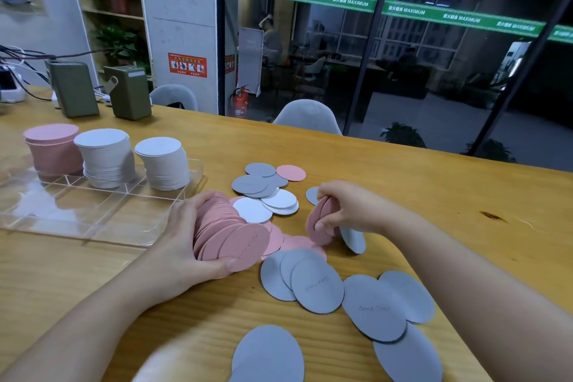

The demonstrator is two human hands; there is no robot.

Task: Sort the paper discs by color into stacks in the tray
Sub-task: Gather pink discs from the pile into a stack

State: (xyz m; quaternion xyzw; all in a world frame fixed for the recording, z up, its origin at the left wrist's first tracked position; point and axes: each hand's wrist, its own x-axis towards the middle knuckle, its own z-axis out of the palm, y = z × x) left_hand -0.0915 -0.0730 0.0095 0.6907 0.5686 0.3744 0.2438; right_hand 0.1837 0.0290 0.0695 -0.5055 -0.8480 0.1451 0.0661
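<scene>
My left hand [183,245] grips a thick fanned bundle of pink discs [229,236] on its side, just right of the clear tray [102,211]. My right hand [344,208] pinches a few pink discs [316,223] upright above the table. Three stacks stand at the tray's far side: a pink stack [52,149], a light grey stack [105,158] and a white stack [162,163]. Loose grey discs [316,285], white discs [266,205] and a pink disc [290,173] lie scattered on the wooden table [465,226].
Two green boxes [102,90] and cables stand at the table's far left, behind the tray. Grey chairs [307,116] sit at the far edge before a glass wall. More grey discs [269,353] lie near the front edge.
</scene>
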